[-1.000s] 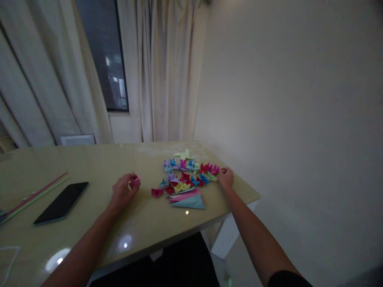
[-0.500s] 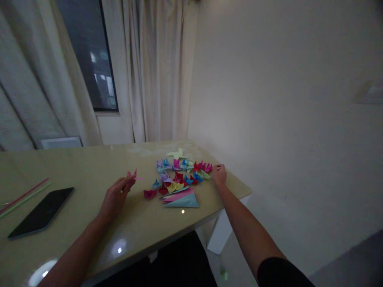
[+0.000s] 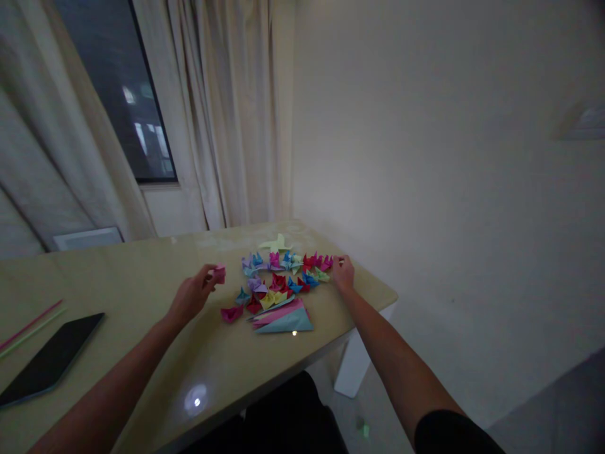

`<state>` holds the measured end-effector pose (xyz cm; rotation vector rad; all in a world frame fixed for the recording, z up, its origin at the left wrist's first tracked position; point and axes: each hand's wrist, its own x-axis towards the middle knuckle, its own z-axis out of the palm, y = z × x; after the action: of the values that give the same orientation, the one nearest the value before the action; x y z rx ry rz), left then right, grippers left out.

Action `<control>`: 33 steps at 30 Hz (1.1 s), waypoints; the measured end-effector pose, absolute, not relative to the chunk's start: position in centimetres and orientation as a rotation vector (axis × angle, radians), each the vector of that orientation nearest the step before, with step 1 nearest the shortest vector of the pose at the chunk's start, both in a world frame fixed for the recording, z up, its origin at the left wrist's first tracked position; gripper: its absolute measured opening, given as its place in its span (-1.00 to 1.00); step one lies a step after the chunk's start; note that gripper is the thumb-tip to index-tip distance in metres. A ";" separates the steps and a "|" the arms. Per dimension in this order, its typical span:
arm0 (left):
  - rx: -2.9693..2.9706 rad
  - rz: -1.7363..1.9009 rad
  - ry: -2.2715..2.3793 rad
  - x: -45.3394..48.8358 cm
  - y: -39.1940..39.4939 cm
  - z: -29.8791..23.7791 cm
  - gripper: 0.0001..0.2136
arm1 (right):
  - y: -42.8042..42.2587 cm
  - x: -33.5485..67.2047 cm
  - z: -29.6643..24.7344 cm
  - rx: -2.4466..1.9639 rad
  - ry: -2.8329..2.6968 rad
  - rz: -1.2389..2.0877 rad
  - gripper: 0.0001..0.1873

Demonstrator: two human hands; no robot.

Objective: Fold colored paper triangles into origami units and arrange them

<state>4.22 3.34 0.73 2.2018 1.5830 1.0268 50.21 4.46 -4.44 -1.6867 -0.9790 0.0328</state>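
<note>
My left hand (image 3: 195,291) is raised over the table, left of the colourful paper pieces. Between its thumb and fingers it pinches a small pink origami piece (image 3: 219,274), possibly a crane. At the right end of the back row, my right hand (image 3: 343,272) is closed beside a magenta origami piece (image 3: 327,262); whether its fingertips grip anything is hidden. Several folded pieces lie in two loose rows, among them a yellow one (image 3: 273,299), a lilac one (image 3: 257,285) and a pale green one (image 3: 276,243) at the back. A magenta piece (image 3: 232,314) sits at the near left.
Flat folded papers in blue and pink (image 3: 285,318) lie near the table's front edge. A black tablet-like slab (image 3: 53,356) and two thin sticks, pink (image 3: 31,325) and green (image 3: 33,333), are on the left. The wall (image 3: 425,189) borders the table's right side.
My left hand has moved slightly right and turned the pink origami piece to another side. My right hand stays by the row's right end. The view has shifted a little.
</note>
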 end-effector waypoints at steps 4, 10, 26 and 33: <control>2.208 1.077 1.508 4.8 5.2 0.5 -0.30 | 4.5 50.4 -4.6 -1.683 -1.000 0.023 -0.68; 2.250 0.959 1.958 2.6 2.7 -3.4 -0.61 | 4.4 50.4 -4.5 -1.694 -1.051 0.015 -0.68; 2.249 0.158 2.255 3.5 1.7 -2.1 -0.55 | 3.6 49.8 -3.4 -1.717 -1.196 0.069 -0.44; 2.325 0.134 2.238 4.3 1.0 -1.6 -0.56 | 3.4 49.7 -3.3 -1.709 -1.215 0.067 -0.45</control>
<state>4.29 1.01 -1.60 2.3253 2.2376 0.1337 49.71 3.35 -3.34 -1.7094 -1.2149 0.0668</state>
